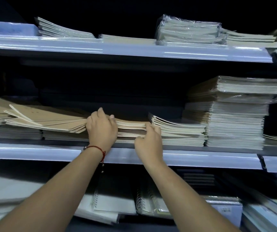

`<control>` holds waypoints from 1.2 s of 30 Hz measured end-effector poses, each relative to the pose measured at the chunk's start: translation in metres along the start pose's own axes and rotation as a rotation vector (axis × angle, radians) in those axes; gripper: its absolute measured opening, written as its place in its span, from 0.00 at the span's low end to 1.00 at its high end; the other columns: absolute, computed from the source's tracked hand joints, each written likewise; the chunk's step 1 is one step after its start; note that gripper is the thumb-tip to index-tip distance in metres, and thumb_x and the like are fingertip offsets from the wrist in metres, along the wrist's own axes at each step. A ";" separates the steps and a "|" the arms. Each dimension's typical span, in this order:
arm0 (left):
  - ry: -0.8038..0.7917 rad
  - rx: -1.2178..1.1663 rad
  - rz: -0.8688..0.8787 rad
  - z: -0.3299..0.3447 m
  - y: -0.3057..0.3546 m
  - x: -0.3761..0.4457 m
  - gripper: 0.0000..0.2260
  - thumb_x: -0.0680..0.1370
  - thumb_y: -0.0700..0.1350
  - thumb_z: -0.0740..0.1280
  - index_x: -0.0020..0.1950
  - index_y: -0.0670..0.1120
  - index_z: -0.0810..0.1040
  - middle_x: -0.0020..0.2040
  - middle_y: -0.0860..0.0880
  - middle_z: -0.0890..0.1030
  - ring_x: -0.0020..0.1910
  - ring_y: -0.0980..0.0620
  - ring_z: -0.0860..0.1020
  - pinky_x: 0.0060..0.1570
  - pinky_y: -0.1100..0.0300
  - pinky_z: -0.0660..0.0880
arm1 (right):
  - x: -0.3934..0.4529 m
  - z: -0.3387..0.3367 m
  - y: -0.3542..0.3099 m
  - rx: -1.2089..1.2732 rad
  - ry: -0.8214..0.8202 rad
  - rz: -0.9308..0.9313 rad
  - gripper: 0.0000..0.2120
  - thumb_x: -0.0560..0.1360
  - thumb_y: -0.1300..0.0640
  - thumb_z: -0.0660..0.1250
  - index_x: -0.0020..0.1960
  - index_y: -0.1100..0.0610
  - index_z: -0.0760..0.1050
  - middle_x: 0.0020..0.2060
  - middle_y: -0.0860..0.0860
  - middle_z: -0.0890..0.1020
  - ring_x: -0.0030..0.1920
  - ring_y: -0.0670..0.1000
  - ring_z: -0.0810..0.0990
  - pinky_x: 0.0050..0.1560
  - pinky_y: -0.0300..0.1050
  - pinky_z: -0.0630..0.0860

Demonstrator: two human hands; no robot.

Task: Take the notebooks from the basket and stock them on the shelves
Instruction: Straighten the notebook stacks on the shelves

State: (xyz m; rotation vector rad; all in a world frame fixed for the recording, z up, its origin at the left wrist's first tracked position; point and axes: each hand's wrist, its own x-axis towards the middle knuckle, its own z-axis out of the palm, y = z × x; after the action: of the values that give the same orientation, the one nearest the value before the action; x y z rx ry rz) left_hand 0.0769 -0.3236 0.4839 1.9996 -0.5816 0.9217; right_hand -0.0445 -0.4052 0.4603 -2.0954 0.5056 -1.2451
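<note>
Head view, tan soft-cover notebook stack (131,127), fanned edges, both hands touching

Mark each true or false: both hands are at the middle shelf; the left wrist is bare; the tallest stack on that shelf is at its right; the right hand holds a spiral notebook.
1. Both hands, left hand and right hand, are at the middle shelf. True.
2. The left wrist is bare. False: it wears a red bracelet.
3. The tallest stack is at the right. True.
4. The right hand holds a spiral notebook. False: it touches a brown notebook stack.
</note>
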 end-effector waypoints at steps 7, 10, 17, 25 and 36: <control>-0.215 0.522 0.581 -0.016 -0.022 0.011 0.23 0.84 0.57 0.49 0.80 0.57 0.56 0.81 0.43 0.55 0.79 0.38 0.50 0.77 0.44 0.48 | 0.016 -0.020 0.011 -0.595 0.000 -0.477 0.25 0.81 0.53 0.63 0.76 0.56 0.65 0.75 0.54 0.65 0.76 0.56 0.61 0.75 0.49 0.59; -0.359 0.494 0.607 -0.021 -0.020 0.031 0.24 0.83 0.61 0.51 0.79 0.58 0.60 0.75 0.47 0.68 0.74 0.42 0.62 0.75 0.47 0.57 | 0.051 -0.034 0.011 -0.942 -0.122 -0.634 0.23 0.83 0.48 0.59 0.76 0.55 0.66 0.73 0.53 0.70 0.78 0.57 0.57 0.77 0.51 0.48; -0.324 0.238 0.509 -0.009 -0.030 0.026 0.24 0.81 0.62 0.59 0.74 0.56 0.70 0.71 0.47 0.70 0.73 0.47 0.60 0.70 0.50 0.57 | 0.065 -0.043 0.015 -0.771 -0.210 -0.520 0.19 0.83 0.49 0.59 0.72 0.50 0.72 0.67 0.48 0.77 0.77 0.50 0.59 0.74 0.42 0.55; -0.171 -0.290 -0.057 -0.010 -0.009 0.010 0.29 0.81 0.58 0.62 0.78 0.44 0.61 0.79 0.41 0.57 0.75 0.41 0.63 0.70 0.51 0.64 | 0.065 -0.040 0.007 -0.667 -0.194 -0.408 0.15 0.83 0.49 0.60 0.65 0.50 0.79 0.62 0.48 0.81 0.68 0.52 0.73 0.60 0.45 0.71; -0.298 0.048 0.191 -0.005 -0.026 0.015 0.25 0.84 0.56 0.55 0.77 0.43 0.60 0.75 0.40 0.58 0.75 0.40 0.57 0.73 0.47 0.56 | 0.083 -0.058 0.006 -0.552 -0.348 -0.346 0.12 0.78 0.50 0.69 0.61 0.47 0.82 0.59 0.46 0.82 0.59 0.48 0.79 0.61 0.44 0.75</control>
State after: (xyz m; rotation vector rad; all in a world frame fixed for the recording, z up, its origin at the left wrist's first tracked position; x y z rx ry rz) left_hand 0.1019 -0.3065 0.4842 2.1697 -0.9372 0.7569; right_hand -0.0557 -0.4794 0.5290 -2.8962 0.3616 -0.9482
